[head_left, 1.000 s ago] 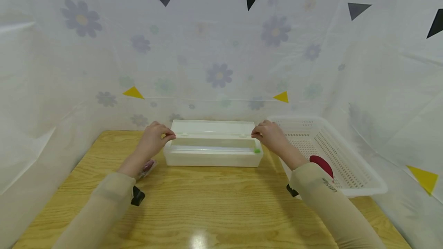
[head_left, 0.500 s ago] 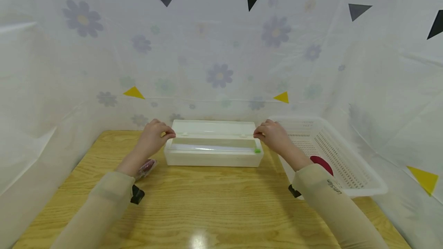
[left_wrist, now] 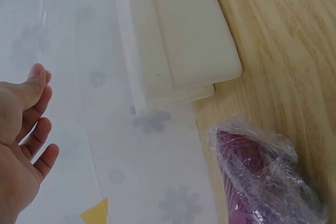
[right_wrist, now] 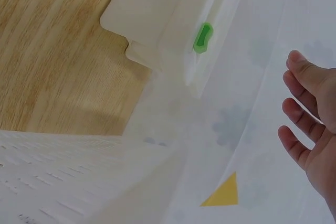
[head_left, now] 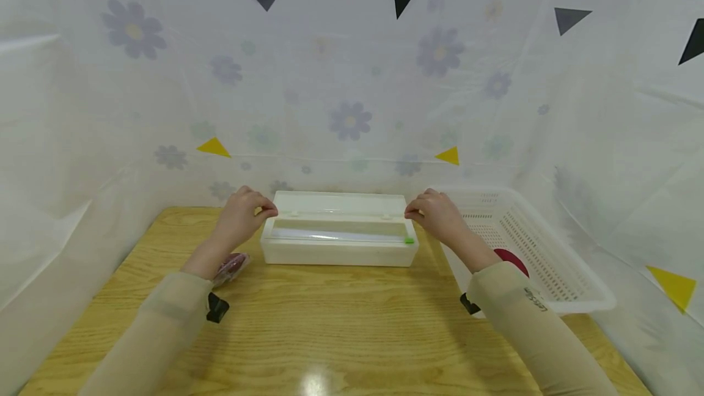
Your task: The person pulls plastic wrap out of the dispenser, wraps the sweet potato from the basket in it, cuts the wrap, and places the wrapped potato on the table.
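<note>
A long white plastic wrap dispenser (head_left: 341, 255) stands at the back of the table, its lid (head_left: 341, 201) raised. A green slide cutter (right_wrist: 203, 38) sits at the right end of its front edge. At the dispenser's left end, my left hand (head_left: 239, 216) pinches clear plastic wrap (left_wrist: 40, 35) between thumb and forefinger, the other fingers loosely bent. My right hand (head_left: 434, 216) pinches at the same height past the right end, thumb against forefinger. Faint glints of the stretched film show between the hands.
A purple-red item in crumpled cling film (head_left: 232, 266) lies beside my left wrist. On the right stands a white perforated basket (head_left: 583, 304), holding a dark red thing (head_left: 511, 260) partly hidden by my right sleeve. A flowered sheet (head_left: 352, 66) hangs behind the table.
Both hands have risen slightly. The right hand has shifted a little to the right, so the hands stand slightly farther apart. The dispenser stays in place.
</note>
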`<state>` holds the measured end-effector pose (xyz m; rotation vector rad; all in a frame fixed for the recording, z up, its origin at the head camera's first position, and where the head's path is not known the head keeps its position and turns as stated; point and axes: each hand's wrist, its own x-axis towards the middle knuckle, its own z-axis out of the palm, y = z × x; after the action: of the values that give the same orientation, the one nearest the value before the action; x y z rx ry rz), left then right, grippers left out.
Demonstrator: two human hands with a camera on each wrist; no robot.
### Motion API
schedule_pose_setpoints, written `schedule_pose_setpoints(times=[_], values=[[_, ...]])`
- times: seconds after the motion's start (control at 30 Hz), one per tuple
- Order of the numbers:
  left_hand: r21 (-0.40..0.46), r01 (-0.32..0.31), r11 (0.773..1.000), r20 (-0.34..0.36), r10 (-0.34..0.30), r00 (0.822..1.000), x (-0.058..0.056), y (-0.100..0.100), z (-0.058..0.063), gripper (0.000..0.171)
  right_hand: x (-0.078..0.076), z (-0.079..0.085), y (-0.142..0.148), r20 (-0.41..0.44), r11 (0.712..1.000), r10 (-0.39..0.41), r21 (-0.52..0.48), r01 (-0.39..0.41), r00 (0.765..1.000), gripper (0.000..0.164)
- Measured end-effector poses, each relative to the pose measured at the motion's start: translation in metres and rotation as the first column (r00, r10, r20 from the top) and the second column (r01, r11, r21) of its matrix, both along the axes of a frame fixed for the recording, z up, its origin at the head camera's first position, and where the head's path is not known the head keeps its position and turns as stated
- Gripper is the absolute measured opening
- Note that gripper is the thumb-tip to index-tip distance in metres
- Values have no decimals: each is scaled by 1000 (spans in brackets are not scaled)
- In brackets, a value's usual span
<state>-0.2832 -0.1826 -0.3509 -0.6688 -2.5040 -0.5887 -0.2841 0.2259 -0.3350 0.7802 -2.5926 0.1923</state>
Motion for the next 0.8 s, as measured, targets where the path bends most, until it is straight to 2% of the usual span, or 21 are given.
schedule_pose_setpoints(times=[0.37,0.8], values=[[1,-12,1000,11,12,1000,-2,-1,5,9,1,4,1,-12,1000,-8,-3,8,1000,7],[13,1,1000,-13,-1,1000,-5,-1,11,8,1,9,2,-51,999,32,-5,-32,998,7]])
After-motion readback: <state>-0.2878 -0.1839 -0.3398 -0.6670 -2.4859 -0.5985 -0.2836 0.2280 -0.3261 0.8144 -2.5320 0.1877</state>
